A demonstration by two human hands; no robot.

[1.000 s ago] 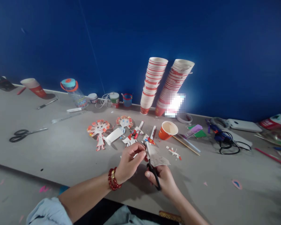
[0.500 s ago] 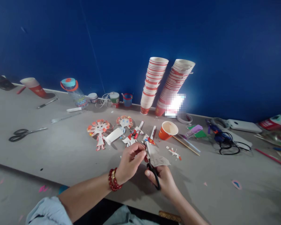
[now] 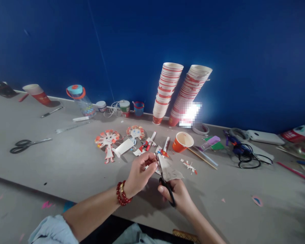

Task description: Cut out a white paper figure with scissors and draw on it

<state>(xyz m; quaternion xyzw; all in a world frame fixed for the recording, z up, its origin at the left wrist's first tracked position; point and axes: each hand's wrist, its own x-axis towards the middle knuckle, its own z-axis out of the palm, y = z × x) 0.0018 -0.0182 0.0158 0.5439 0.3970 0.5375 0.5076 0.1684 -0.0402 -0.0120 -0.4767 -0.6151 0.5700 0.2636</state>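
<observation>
My right hand point(image 3: 181, 196) grips a pair of scissors point(image 3: 171, 196) by its black handles. The blades point away from me and lie along a white paper piece point(image 3: 170, 172) with pencil lines drawn on it. Bent in a pinch, the fingers of my left hand point(image 3: 139, 174) hold the paper's left side, close to the blades. Part of the paper is hidden behind my fingers and the scissors. Beyond my hands lie two paper dolls, one with a red-and-white frilled head point(image 3: 108, 138) and one with a blue face point(image 3: 135, 132).
An orange paper cup point(image 3: 180, 146) stands past my right hand, near paper scraps point(image 3: 189, 166), markers point(image 3: 151, 140) and a wooden stick point(image 3: 203, 158). Two tall cup stacks point(image 3: 165, 96) stand by the blue wall. Other scissors point(image 3: 27, 145) lie left; black cables point(image 3: 246, 156) lie right.
My left hand has shifted slightly left and up, its fingers curled a little differently. The scissors and the paper have barely moved.
</observation>
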